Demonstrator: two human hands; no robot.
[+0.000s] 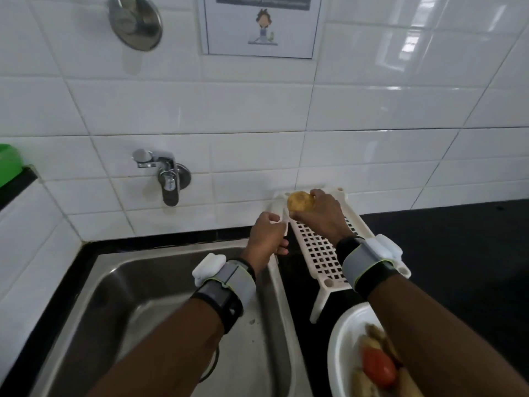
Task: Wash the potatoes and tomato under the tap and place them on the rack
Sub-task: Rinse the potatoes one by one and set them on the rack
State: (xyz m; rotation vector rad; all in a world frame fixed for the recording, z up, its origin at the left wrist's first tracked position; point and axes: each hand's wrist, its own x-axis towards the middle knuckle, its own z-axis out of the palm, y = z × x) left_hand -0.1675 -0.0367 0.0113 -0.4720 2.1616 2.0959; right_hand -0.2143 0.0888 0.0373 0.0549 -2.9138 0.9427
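green container (8, 164): stood at the far left edge on a raised ledge; only partly in frame.
sink (137, 296): steel basin, set into the surface at near left, below the tap.
wall disc (134, 22): round chrome fitting, high on the white tiles, above the tap.
tap (169, 179): chrome, fixed to the tiled wall over the far side of the sink, spout pointing down.
poster (260, 24): white sheet with a cartoon figure, stuck to the tiles at top centre; text blurred.
left hand (267, 239): reached past the right rim of the sink; fingers were curled about the left edge of the rack, gripping it. A grey wristband (226, 285) sat on the wrist.
potato (300, 201): yellow-brown, held over the far end of the rack; whether it touched the rack could not be told.
rack (320, 253): white plastic with a grid of square holes, stood on the surface just right of the sink, far end against the wall.
right hand (323, 216): grasped the potato between fingers and thumb, over the rack.
bowl (337, 339): white, at near right, just near of the rack, partly hidden by the right forearm.
tomato (379, 366): red, lay in the bowl; blurred.
other potatoes (372, 342): brown, lay in the bowl beside the tomato; blurred.
surface (458, 253): black, ran from the sink to the right edge.
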